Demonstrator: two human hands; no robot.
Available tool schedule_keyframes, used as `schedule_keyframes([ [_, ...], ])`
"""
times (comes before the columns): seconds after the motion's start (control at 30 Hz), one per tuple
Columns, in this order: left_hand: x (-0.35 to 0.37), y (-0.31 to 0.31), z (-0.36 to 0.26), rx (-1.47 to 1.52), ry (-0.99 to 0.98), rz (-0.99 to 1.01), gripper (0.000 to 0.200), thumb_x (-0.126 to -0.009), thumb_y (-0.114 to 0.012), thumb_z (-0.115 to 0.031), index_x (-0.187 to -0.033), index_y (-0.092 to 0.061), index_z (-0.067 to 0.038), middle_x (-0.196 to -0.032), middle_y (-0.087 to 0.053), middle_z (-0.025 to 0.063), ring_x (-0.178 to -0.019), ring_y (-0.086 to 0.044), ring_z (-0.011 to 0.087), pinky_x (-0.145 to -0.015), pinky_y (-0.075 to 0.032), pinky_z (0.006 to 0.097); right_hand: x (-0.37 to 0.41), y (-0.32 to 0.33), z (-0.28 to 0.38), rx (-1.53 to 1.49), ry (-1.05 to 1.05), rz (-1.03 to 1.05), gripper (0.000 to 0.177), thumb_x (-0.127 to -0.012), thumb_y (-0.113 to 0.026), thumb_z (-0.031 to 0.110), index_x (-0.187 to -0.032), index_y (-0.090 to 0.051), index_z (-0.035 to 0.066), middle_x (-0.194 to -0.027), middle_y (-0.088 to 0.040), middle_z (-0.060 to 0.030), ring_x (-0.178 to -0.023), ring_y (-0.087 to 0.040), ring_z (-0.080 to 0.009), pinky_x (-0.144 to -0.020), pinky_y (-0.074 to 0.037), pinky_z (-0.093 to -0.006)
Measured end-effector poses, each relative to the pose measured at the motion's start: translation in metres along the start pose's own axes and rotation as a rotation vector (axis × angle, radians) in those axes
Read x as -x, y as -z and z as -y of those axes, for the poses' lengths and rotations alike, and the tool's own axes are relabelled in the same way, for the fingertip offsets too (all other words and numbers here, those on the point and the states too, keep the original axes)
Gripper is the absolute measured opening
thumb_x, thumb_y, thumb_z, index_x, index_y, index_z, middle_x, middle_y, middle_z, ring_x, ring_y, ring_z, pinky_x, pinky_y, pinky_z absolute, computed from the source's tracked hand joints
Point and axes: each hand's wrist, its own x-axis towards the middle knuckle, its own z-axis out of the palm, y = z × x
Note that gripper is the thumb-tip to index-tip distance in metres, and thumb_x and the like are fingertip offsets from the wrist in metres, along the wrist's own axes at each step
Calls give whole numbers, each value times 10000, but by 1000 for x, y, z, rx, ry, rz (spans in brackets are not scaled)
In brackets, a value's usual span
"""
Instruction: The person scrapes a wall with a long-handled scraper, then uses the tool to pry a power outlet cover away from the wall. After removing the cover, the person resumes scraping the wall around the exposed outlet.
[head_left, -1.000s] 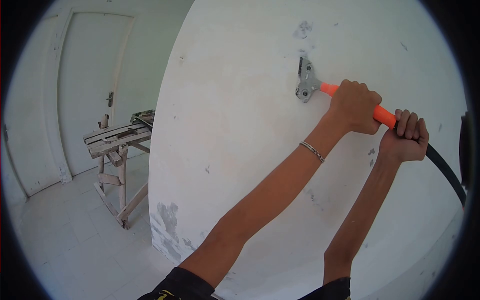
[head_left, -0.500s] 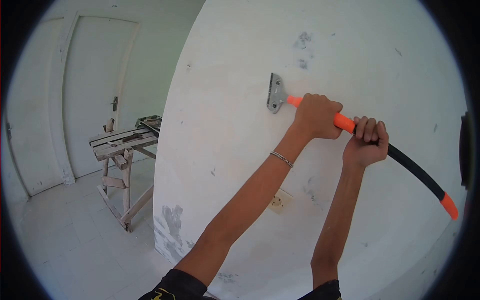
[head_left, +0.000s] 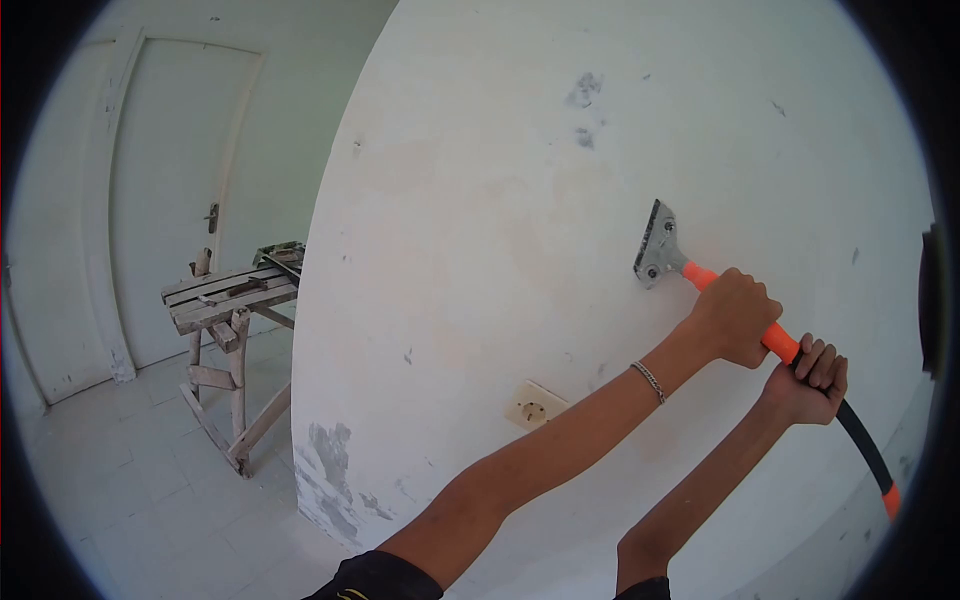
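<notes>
My left hand (head_left: 738, 318), with a chain bracelet at its wrist, is wrapped round the orange front part of a long-handled scraper (head_left: 868, 445). Behind it, my right hand (head_left: 808, 382) grips the same handle from below, where orange meets black. The scraper's grey metal head (head_left: 660, 245) is at the wall (head_left: 480, 290), its dark blade edge facing left; whether the blade touches the surface is hard to tell. The handle slopes down to the right and ends in an orange tip.
A wall socket (head_left: 535, 405) sits below my left forearm. Grey patches (head_left: 328, 460) mark the wall's lower left corner. To the left, a rough wooden trestle (head_left: 230, 300) with tools on top stands on the tiled floor (head_left: 150, 500) before a white door (head_left: 175, 200).
Both hands and the scraper have moved right and downward along the wall. The view has shifted slightly. Both hands keep their hold on the handle.
</notes>
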Motion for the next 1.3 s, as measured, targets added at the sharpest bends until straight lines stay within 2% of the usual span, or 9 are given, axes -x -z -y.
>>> schedule_keyframes([
  [0.23, -11, -34, -15, -9, -129, 55, 202, -622, -678, -277, -598, -573, -106, -522, -544, 56, -495, -543, 227, -507, -370, 360, -18, 43, 9, -114, 110, -62, 356, -828, -478, 62, -589, -240, 177, -502, -209, 13, -443, -196, -127, -547, -330, -305],
  [0.43, 6, -9, 18, -73, -89, 23, 202, -589, -682, -269, -587, -561, -107, -501, -530, 65, -461, -522, 234, -483, -352, 362, 9, 22, -28, -117, 77, -35, 343, -830, -452, 76, -590, -232, 184, -502, -203, 18, -449, -187, -120, -543, -322, -302],
  [0.6, 20, 23, 54, -169, -1, -3, 211, -561, -678, -264, -570, -537, -108, -499, -529, 69, -454, -509, 235, -472, -341, 369, 29, -9, -64, -136, -46, -25, 350, -844, -457, 96, -593, -229, 186, -517, -230, 16, -467, -210, -128, -579, -345, -304],
  [0.8, 46, 63, 92, -293, 150, -7, 195, -547, -673, -260, -566, -531, -128, -474, -504, 53, -440, -482, 260, -462, -328, 378, 55, -24, -104, -105, -272, 82, 365, -911, -487, 156, -606, -288, 162, -541, -295, 4, -515, -337, -153, -712, -446, -361],
  [0.87, 57, 69, 97, -324, 175, -22, 191, -547, -673, -257, -565, -529, -134, -467, -492, 50, -437, -475, 265, -461, -324, 379, 61, -22, -110, -83, -351, 170, 351, -932, -489, 168, -633, -307, 146, -569, -327, -12, -543, -380, -175, -777, -466, -410],
  [1.03, 79, 71, 94, -281, 279, -102, 196, -554, -677, -245, -563, -516, -135, -458, -463, 53, -435, -459, 278, -465, -308, 380, 72, -28, -98, -26, -450, 254, 339, -943, -474, 162, -653, -300, 135, -595, -342, -32, -562, -401, -195, -797, -462, -441],
  [1.13, 78, 65, 76, -197, 300, -163, 179, -563, -672, -235, -563, -524, -135, -458, -469, 57, -434, -459, 278, -467, -306, 378, 61, -31, -80, 59, -402, 362, 360, -952, -465, 162, -639, -289, 133, -576, -319, -26, -534, -371, -187, -747, -461, -420],
  [1.27, 44, 56, 47, -121, 268, -182, 149, -567, -653, -208, -566, -534, -118, -471, -493, 77, -443, -468, 278, -474, -318, 387, 34, -55, -60, -26, -276, 203, 417, -934, -472, 130, -588, -242, 163, -532, -262, -1, -450, -240, -141, -555, -345, -322],
  [1.3, 36, 53, 43, -130, 270, -183, 149, -567, -653, -208, -566, -534, -118, -471, -493, 77, -443, -468, 278, -474, -318, 387, 26, -59, -56, -34, -281, 205, 417, -934, -472, 130, -588, -242, 163, -532, -262, -1, -450, -240, -141, -555, -345, -322],
])
